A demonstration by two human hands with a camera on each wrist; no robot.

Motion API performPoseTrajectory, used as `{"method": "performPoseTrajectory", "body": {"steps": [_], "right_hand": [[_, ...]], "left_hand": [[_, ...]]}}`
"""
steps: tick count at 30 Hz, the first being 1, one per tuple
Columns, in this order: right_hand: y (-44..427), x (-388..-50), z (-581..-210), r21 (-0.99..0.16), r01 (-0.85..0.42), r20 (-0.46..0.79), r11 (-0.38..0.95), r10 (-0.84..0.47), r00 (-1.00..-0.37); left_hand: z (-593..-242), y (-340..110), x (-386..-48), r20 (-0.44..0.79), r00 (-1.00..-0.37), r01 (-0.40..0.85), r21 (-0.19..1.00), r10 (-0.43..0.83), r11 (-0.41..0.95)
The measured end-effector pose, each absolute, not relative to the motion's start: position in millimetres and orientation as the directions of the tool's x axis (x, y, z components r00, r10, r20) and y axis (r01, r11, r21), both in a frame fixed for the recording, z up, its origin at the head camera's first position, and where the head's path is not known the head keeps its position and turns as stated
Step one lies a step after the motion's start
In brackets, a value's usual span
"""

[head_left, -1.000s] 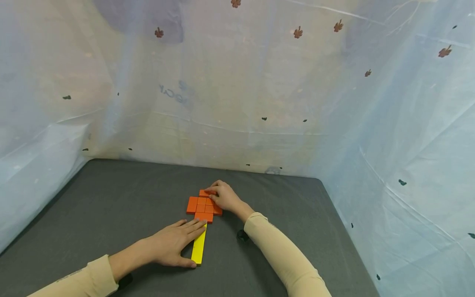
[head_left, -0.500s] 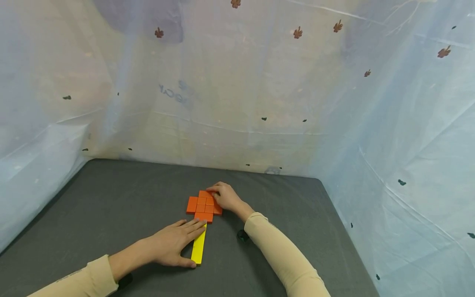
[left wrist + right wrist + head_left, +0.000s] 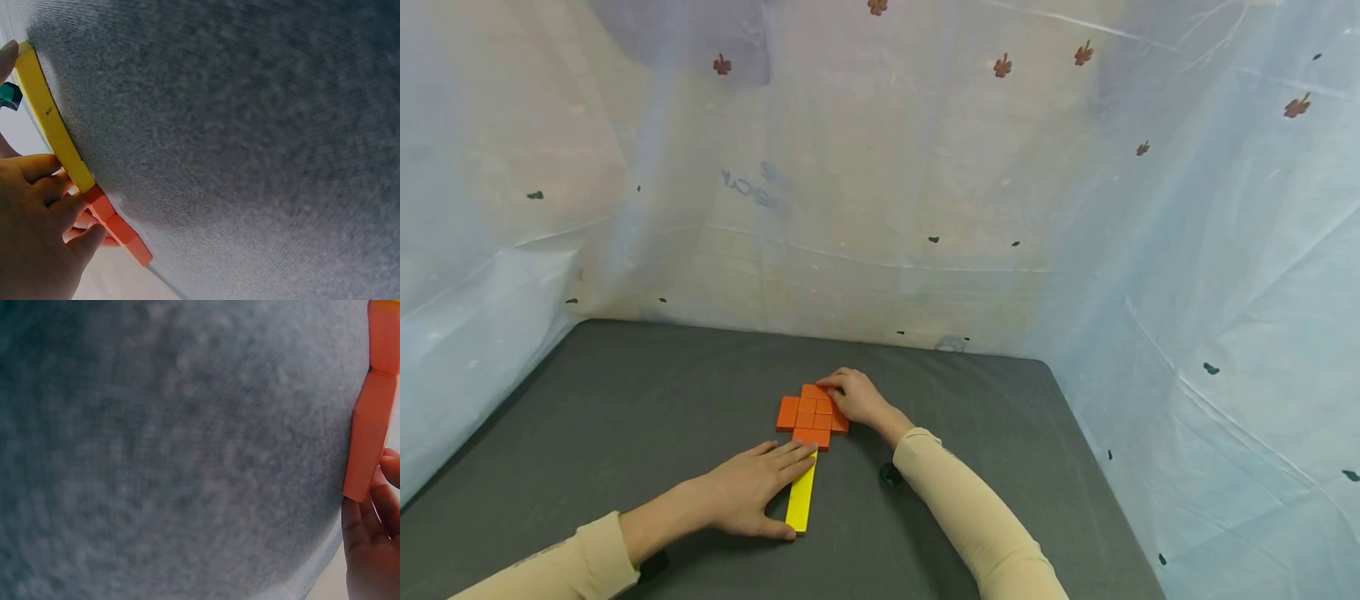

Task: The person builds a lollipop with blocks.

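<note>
In the head view, orange blocks (image 3: 806, 415) lie together in a cross shape on the dark grey table. A long yellow bar (image 3: 801, 503) runs from the cross's near block (image 3: 811, 438) toward the person. My left hand (image 3: 745, 492) spreads along the bar, thumb at its near end and fingertips by the far end and the near orange block. My right hand (image 3: 859, 398) touches the far orange block (image 3: 812, 392) and covers part of the cross's right side. From the right wrist, its fingers (image 3: 355, 525) appear at the end of an orange block (image 3: 367, 450).
A grey cloth covers the table (image 3: 647, 417). Pale plastic sheeting (image 3: 850, 167) with small leaf marks hangs behind it and along both sides. A small dark round thing (image 3: 891, 475) shows beside the right sleeve.
The far orange block has shifted slightly toward the person and now sits against the others. My right fingers have drawn a little to the right. The left hand stays in place.
</note>
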State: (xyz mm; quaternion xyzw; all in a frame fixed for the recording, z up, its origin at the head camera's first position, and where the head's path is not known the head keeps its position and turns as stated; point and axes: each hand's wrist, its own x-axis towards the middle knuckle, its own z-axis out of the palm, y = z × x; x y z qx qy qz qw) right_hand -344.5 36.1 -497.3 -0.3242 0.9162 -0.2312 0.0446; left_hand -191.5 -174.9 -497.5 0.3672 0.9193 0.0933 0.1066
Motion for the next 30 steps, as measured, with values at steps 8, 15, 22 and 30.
{"method": "performPoseTrajectory", "body": {"steps": [8, 15, 22, 30], "right_hand": [[44, -342, -494, -0.488, -0.553, 0.067, 0.675, -0.603, -0.795], [62, -336, -482, -0.574, -0.519, 0.108, 0.634, -0.569, -0.815], [87, -331, -467, -0.596, -0.508, 0.18, 0.622, -0.512, -0.84], [125, -321, -457, -0.591, -0.506, 0.261, 0.628, -0.444, -0.857]], "left_hand": [[-496, -170, -193, -0.146, -0.701, 0.66, 0.238, 0.698, 0.712], [-495, -168, -195, -0.149, -0.708, 0.655, 0.227, 0.69, 0.721], [-492, -170, -198, -0.144, -0.714, 0.656, 0.206, 0.686, 0.726], [-495, -185, -199, -0.073, -0.762, 0.613, 0.239, 0.643, 0.753]]}}
